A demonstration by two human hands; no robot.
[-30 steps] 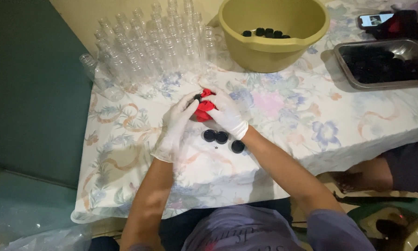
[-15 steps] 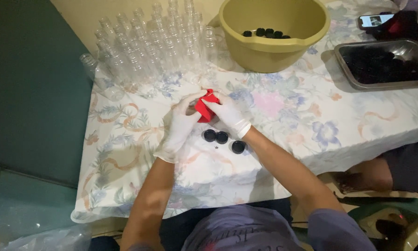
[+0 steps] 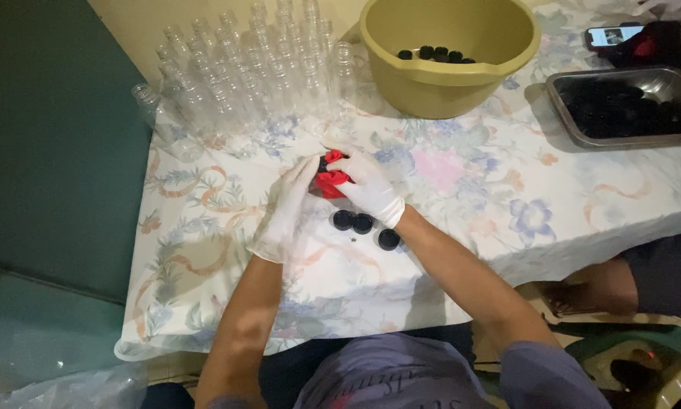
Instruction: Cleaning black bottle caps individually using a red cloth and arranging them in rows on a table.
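Two hands: both in white gloves, meeting over the flowered tablecloth (image 3: 462,189).
Left hand (image 3: 287,208): fingers curled against the red piece (image 3: 330,182) from its left side.
Right hand (image 3: 371,185): closed over the red piece from its right, fingers wrapped on top.
Red piece: pinched between both hands; a dark cap (image 3: 324,161) shows at its top.
Loose black caps (image 3: 363,225): three, just below the right hand.
Clear bottles (image 3: 242,76): crowded beyond the hands.
Yellow basin (image 3: 450,72): beyond the right hand, holding black caps.
Metal tray (image 3: 628,106): far right.
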